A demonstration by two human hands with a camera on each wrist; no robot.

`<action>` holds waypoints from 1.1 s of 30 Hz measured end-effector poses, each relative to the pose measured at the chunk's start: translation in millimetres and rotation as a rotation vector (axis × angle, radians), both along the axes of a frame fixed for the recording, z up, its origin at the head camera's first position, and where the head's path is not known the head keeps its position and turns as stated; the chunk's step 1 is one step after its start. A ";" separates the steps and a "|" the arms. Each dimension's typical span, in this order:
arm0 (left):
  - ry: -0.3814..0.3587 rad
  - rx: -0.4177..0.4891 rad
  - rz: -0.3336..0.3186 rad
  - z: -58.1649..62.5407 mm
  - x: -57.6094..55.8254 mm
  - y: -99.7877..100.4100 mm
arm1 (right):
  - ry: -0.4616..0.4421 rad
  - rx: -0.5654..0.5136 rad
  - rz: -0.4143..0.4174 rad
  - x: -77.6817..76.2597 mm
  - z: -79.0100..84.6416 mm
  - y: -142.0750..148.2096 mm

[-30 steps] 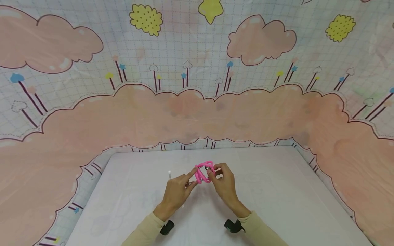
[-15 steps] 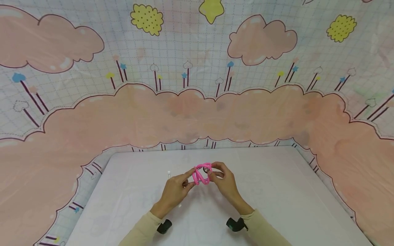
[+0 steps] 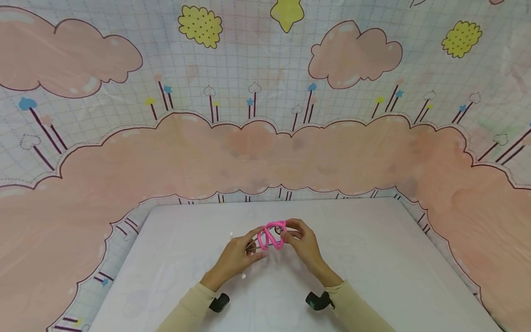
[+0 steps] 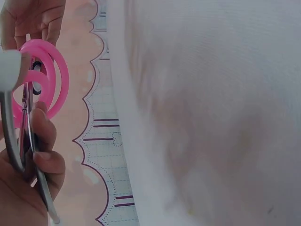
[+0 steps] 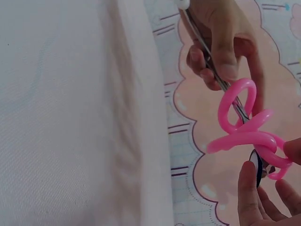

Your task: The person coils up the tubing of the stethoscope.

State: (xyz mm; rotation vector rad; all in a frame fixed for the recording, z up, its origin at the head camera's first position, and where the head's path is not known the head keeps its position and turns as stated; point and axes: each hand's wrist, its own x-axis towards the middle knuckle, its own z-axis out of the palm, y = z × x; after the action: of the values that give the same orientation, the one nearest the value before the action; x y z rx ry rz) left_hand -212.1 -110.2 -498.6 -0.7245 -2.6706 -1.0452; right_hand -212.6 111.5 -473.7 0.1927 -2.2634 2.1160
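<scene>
Both hands hold one object above the table: bright pink looped tubing (image 5: 244,139) around thin metal rods (image 5: 214,70). A white tip (image 4: 11,70) caps a bent rod in the left wrist view. My left hand (image 3: 236,258) has its fingers curled round the rods, while its thumb points forward just below the pink loops in the head view. At the other end my right hand (image 3: 304,244) pinches the tubing between thumb and fingers. A small round piece with a dark rim (image 5: 256,165) sits by the right fingertips. The left palm hides part of the rods.
A white tabletop (image 3: 373,258) lies beneath the hands. Behind and beside it hangs a patterned cloth (image 3: 290,157) with clouds and stars. Black wrist devices (image 3: 318,301) sit at both sleeve cuffs.
Both hands and the pink object have shifted slightly left. The left thumb has come away from the loops and now stands lower, with more of the metal rods showing.
</scene>
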 end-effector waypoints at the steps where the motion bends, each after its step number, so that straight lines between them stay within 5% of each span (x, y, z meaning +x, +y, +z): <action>1: -0.010 0.003 0.004 -0.7 -0.6 0.5 | -0.007 -0.001 -0.003 -3.2 -4.7 0.7; 15: -0.165 0.096 0.012 -7.9 -22.5 4.7 | -0.039 -0.008 -0.033 -23.0 -25.0 3.7; 24: -0.175 0.095 0.026 -17.4 -41.6 6.6 | -0.044 0.033 -0.117 -37.4 -32.6 0.5; 33: -0.242 0.072 0.038 -25.6 -51.2 4.3 | -0.083 0.077 -0.105 -48.2 -43.1 1.2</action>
State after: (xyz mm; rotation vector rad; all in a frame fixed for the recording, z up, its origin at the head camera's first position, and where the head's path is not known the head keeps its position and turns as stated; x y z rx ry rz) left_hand -263.3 -105.8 -524.2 -0.5634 -2.8149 -1.2875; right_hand -260.9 112.6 -516.9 -0.0118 -2.3458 2.0234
